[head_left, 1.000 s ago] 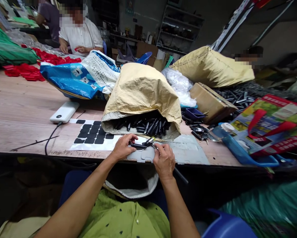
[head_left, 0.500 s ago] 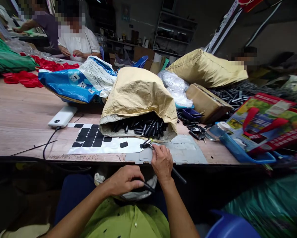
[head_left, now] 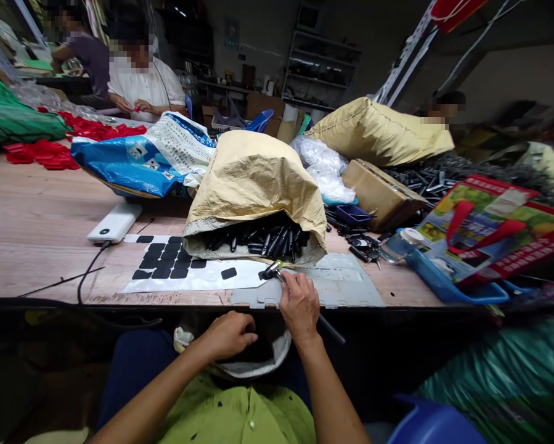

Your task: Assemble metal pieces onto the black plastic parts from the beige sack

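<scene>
My right hand [head_left: 299, 303] is closed round a small hammer [head_left: 331, 328], whose dark handle sticks out below the fist. The hammer's metal head, with a yellow-green end, rests at the edge of a white sheet by a grey board [head_left: 346, 280]. My left hand [head_left: 230, 336] hovers over an open whitish bag [head_left: 280, 354] in my lap, thumb and fingers apart, with nothing visible in it. Just beyond the hammer lies a tan sack [head_left: 258, 179], its mouth facing me and full of black tube-like parts [head_left: 277, 240].
Black rounded-square patches [head_left: 166, 262] sit on the white sheet [head_left: 212, 277]. To the left are a white power bank [head_left: 114, 223] and a blue-white bag [head_left: 138, 154]. A cardboard box [head_left: 382, 191], a clear jar [head_left: 399, 245] and a blue tray [head_left: 436, 280] stand right. People sit at the back.
The black tube-like part that was in my left hand is gone from it, and the fingers have loosened over the lap bag. My right hand keeps the hammer in nearly the same place.
</scene>
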`<state>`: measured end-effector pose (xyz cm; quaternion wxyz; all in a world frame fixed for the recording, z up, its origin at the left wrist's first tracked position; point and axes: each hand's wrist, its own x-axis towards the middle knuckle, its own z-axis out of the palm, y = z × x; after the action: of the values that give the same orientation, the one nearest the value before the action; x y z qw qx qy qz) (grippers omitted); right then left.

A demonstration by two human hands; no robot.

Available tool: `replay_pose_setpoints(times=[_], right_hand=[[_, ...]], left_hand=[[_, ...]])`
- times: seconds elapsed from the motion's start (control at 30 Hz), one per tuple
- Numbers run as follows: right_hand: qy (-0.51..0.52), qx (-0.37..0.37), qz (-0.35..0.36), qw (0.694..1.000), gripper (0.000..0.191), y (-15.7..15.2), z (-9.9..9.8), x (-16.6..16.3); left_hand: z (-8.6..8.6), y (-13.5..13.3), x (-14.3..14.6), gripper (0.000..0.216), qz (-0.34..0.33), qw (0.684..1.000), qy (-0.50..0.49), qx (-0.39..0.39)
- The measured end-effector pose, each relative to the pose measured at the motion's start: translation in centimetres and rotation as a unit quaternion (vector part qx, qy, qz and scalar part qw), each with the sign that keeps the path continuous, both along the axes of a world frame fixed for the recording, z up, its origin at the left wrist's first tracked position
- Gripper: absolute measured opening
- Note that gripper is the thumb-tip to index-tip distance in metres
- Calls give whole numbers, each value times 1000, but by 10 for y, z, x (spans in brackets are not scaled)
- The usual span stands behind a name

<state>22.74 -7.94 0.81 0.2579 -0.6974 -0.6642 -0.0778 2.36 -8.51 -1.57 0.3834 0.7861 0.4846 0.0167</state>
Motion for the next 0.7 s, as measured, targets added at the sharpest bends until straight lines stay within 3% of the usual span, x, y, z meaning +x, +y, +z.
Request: replay_pose_setpoints(times=[0.07,0.1,0.17,0.23,0.33,0.5,0.6,0.7], right_hand=[[-3,-1,-1,1000,33,0,0,0],[-4,-1,-3,1000,33,0,0,0],[-6,-3,-4,1000,32,0,0,0],[-6,-5,-4,1000,32,0,0,0],[-8,-9,-3,1000,32,0,0,0],[-12,-16,-5,1000,31,0,1,0],[-8,-22,-8,1000,31,-1,2,0],[-2,-30,-9,1000,31,-1,3,-1]], left_hand=[[31,12,3,27,-34,995,-94,-5],[45,22,4,29,-12,992,-122,18],[62,49,6,32,112,981,-111,115],[68,79,6,29,257,939,-51,221],[62,116,8,32,355,893,39,274],[56,134,6,30,364,898,100,225],[58,122,-6,24,349,904,60,242],[55,104,-19,19,285,920,-12,270]])
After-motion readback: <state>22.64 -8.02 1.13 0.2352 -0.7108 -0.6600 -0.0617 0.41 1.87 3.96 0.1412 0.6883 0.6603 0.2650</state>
